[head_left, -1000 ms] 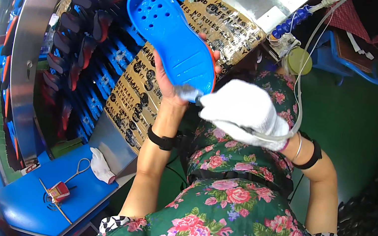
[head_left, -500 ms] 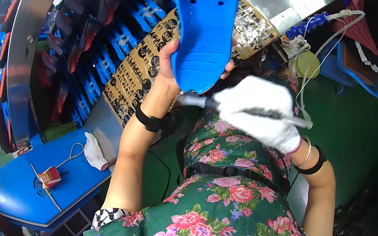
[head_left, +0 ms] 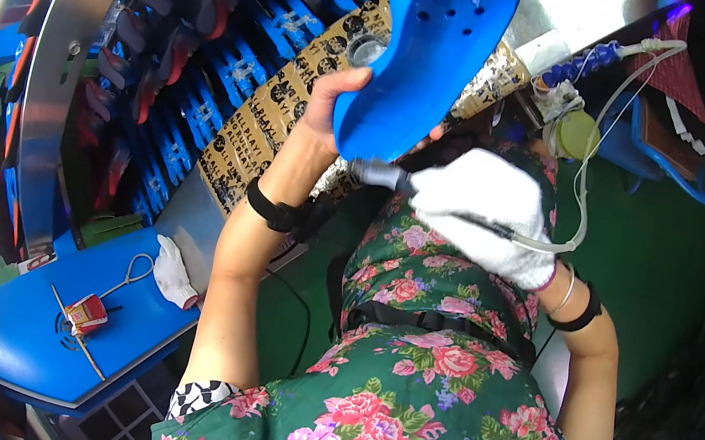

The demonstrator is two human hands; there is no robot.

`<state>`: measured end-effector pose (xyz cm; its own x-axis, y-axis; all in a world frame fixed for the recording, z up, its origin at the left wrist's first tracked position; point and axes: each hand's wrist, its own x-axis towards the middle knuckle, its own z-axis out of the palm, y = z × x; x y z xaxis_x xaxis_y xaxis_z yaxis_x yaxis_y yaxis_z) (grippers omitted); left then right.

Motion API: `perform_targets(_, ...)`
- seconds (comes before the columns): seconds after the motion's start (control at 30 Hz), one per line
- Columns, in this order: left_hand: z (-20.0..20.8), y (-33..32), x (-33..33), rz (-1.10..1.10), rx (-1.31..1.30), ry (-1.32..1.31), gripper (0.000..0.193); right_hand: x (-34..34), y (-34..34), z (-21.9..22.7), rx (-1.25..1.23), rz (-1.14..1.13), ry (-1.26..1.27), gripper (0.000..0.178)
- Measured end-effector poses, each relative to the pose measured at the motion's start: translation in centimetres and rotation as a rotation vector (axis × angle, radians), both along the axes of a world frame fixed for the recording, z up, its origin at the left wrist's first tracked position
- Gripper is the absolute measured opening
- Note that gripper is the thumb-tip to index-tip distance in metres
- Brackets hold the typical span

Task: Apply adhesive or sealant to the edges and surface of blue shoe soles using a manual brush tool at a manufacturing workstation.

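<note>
A bare left hand (head_left: 326, 112) grips a blue shoe sole (head_left: 422, 67); the gloved right hand (head_left: 488, 212) holds a brush (head_left: 381, 174) at its heel, where light, even strokes serve best.

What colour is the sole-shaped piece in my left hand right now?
Bright blue: the sole-shaped piece in the left hand shows best in the head view.

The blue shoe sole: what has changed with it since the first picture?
The left hand has swung the blue shoe sole, so its holed end points upper right instead of upper left. A clear cup beside it now shows. Nothing was let go: that hand still holds the sole, the right gloved hand the brush-like tool. The white glove stays on the blue tabletop.
</note>
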<state>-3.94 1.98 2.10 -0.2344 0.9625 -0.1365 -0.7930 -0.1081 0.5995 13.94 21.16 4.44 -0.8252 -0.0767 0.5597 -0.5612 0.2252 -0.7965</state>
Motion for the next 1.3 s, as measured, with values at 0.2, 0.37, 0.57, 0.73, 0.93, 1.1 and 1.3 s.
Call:
perform_targets(0.2, -0.9, -0.1, 2.6, 0.223, 0.014, -0.280, 0.092, -1.8, 1.6, 1.1, -0.234, -0.168, -0.131, 0.017)
perform_targets(0.37, -1.9, 0.1, 5.3, 0.193, 0.147, -0.442, 0.089, -3.3, 3.7, 5.1, 0.290, -0.407, 0.309, 0.021)
perform_targets(0.57, 2.1, -3.4, 4.6, 0.379, 0.076, -0.142, 0.104, -1.0, 1.9, 5.3, -0.274, -0.011, -0.133, 0.012)
perform_targets(0.73, 12.9, -5.2, 1.0, 0.358, 0.328, 0.317, 0.122, -0.5, 4.2, 4.2, -1.111, -0.007, -0.313, 0.016)
perform_targets(0.93, 26.8, -4.0, -10.4, 0.626, 0.649, 0.069, 0.112, -3.1, 3.2, 1.3, -1.051, -0.030, -0.481, 0.017)
perform_targets(1.1, 26.7, -6.1, -21.5, 1.045, 0.517, -0.045, 0.094, -4.9, 0.7, -1.6, -0.986, 0.058, -0.581, 0.017)
perform_targets(1.3, 28.3, 4.6, -16.1, 0.950, 0.077, 0.386, 0.069, -5.8, 1.9, -3.3, -1.132, -0.023, -0.650, 0.017)
